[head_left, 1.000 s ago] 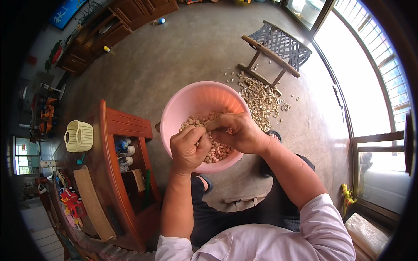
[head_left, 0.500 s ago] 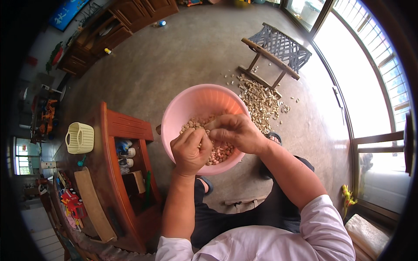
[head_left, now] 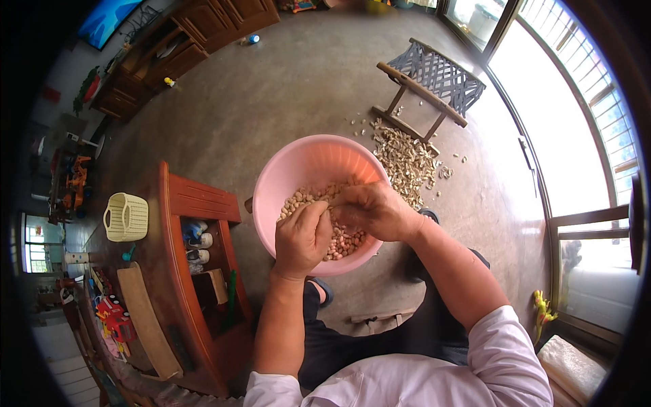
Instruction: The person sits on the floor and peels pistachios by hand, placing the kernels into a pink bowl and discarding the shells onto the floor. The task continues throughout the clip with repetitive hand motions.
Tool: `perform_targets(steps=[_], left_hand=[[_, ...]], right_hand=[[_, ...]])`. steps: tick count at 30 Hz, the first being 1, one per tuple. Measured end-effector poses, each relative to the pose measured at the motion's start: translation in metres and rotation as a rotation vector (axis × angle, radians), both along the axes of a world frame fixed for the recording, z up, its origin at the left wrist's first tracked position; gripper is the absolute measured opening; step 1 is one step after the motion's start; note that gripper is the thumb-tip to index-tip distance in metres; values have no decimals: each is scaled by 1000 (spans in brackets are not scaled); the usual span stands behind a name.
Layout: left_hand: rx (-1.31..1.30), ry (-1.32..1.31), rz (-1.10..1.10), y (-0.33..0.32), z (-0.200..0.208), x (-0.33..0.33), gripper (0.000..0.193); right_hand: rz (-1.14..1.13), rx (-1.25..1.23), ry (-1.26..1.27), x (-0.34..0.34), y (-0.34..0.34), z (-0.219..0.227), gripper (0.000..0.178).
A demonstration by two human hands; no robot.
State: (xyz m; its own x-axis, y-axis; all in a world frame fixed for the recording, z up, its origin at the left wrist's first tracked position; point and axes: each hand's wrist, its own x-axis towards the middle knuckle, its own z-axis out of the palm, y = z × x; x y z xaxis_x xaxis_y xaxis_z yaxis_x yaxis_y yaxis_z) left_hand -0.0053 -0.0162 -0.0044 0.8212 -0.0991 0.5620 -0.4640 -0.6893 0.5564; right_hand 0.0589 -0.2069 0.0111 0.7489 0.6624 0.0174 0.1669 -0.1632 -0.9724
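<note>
A pink plastic basin (head_left: 272, 178) stands in front of me, partly filled with peanuts (head_left: 344, 245), some of them reddish. Over its middle my left hand (head_left: 303, 237) is closed, thumb and fingers pinched together. Fingertip to fingertip with it, my right hand (head_left: 375, 211) is closed too, its fingers bent towards the left hand. Whatever is pinched between them is covered by the fingers. Beyond the basin's right side, a heap of tan peanut shells (head_left: 405, 163) lies on the floor.
A stool with a woven dark seat (head_left: 437, 74) stands behind the shells. To the left is a reddish wooden table (head_left: 203, 197) with open shelves, bearing a cream basket (head_left: 126, 217) and a red toy truck (head_left: 116, 319). Glass doors (head_left: 563, 102) line the right.
Both hands stay together over the basin. My left hand has turned slightly and its fingers have shifted; my right fingers have curled further in. The basin sits slightly lower in the picture.
</note>
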Motion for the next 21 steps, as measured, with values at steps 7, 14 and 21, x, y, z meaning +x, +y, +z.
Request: perform_targets(steps=[7,14,21], left_hand=[[52,105,-83,2,2,0,21],[-62,178,-96,4,0,0,19],[-27,215,-137,7,2,-1,18]], right_hand=[[101,-124,-369,5,-8,-4,14],[123,-139,-358,6,-8,0,13],[122,-139,-350,8,-9,2,11]])
